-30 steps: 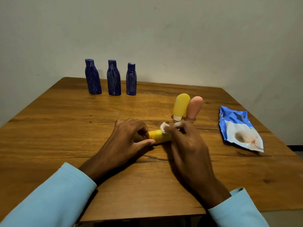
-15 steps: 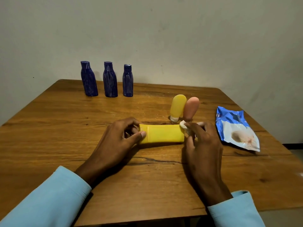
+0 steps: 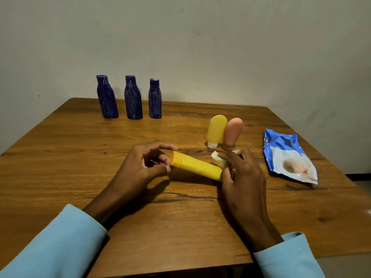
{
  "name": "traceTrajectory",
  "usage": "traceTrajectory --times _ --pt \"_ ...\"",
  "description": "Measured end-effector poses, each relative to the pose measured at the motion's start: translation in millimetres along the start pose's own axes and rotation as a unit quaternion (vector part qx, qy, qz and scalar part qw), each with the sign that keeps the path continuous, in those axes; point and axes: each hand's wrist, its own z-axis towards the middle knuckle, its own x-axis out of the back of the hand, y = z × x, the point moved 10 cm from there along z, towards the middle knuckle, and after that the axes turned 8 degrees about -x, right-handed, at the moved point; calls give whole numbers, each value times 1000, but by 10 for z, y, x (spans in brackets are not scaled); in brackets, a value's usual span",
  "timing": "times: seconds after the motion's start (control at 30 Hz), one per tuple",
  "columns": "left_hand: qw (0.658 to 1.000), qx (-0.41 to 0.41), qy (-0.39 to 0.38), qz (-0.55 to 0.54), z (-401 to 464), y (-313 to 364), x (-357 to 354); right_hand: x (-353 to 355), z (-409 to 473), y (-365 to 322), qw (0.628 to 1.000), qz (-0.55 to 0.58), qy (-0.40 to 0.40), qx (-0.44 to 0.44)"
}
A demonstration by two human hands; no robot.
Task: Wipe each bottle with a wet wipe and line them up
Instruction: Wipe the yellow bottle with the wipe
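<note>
Fingers [image 3: 164, 159] hold one of six bottles [image 3: 197, 166].

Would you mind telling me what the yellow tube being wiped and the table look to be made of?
The yellow tube looks like matte plastic: even colour, soft sheen, and a moulded cap seam. The table looks like varnished wood, with visible grain, knots and a dark crack, though a veneer cannot be ruled out.

Light blue long sleeves [image 3: 60, 243] on both arms, bare hands beyond the cuffs.
</note>
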Motion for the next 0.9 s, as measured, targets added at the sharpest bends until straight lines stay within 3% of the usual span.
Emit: traceTrajectory --times 0.13,0.53,0.73,0.9 --pt "987 -14 8 161 22 29 12 87 -6 19 999 30 27 -4" --pt "979 -41 31 196 21 155 27 310 -20 81 991 86 101 -23" --pt "980 -48 27 191 32 143 15 138 -16 6 996 72 43 -1" --pt "978 -62 27 196 30 158 -6 -84 -180 -327 986 74 -71 129"
